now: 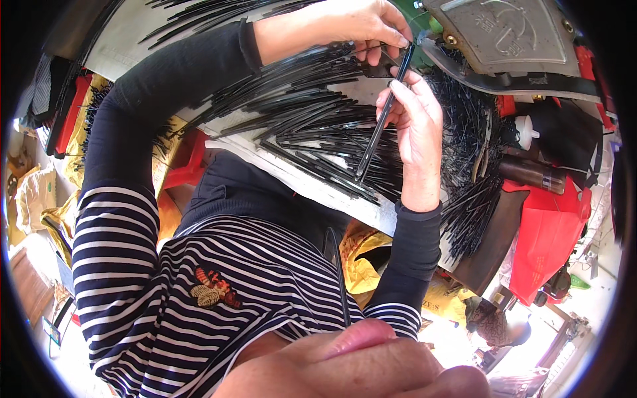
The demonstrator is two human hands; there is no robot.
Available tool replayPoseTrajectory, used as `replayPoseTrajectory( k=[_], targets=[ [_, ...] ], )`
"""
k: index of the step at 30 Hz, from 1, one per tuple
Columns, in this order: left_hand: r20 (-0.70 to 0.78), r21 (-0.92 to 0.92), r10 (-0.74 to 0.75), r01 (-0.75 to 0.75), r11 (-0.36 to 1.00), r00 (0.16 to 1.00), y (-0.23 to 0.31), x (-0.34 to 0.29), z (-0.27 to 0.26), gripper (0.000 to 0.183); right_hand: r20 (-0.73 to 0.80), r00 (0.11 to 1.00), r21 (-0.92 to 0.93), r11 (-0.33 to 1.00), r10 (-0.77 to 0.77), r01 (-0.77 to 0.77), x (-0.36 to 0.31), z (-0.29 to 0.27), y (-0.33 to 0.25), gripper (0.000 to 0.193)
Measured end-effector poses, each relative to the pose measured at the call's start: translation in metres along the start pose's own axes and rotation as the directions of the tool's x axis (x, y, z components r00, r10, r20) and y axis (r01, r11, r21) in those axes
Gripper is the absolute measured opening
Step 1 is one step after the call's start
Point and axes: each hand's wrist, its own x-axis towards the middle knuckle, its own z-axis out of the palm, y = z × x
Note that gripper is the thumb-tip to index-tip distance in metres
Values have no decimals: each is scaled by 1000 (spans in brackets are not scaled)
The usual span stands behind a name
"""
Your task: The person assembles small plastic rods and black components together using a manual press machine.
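The slim black rod [377,134], perhaps several strips lying together, slants between the hands above the worktable [126,43], its upper end near the machine, its lower end over the loose pieces; the right hand [417,116] grips it above its middle, thumb along one side and fingers curled behind; the left hand [368,23] pinches at its upper tip with thumb and forefinger, the other fingers bent under, though the exact contact there is too small to read.

To handle it well, the right hand should firmly bear the length so that the long lower part does not swing into the pile; the left pinch can then be light and precise; fingertips are best held clear of the metal machine housing [464,36], just beside them.

Beneath lie heaps of black rods [312,113], roughly fanned out; right of the hands sits a dense tangle of thin black pieces [461,139], likely to snag a trailing end; farther right are a dark bottle [534,174] and a red bag [547,229].
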Motion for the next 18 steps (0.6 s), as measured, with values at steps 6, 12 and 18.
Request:
replayPoseTrajectory(
  k=[6,12,18],
  targets=[
    [-26,19,22,-22,1000,999,1,3,0,23,0,1000,-16,999,28,-28,2,-2,-2,30],
    [-32,7,-9,9,1000,999,0,1,-1,24,4,1000,-16,1000,21,-21,2,-2,-3,30],
    [-29,-38,-21,19,999,999,-4,2,-2,25,26,999,7,999,32,-32,2,-4,-1,29]
  ],
)
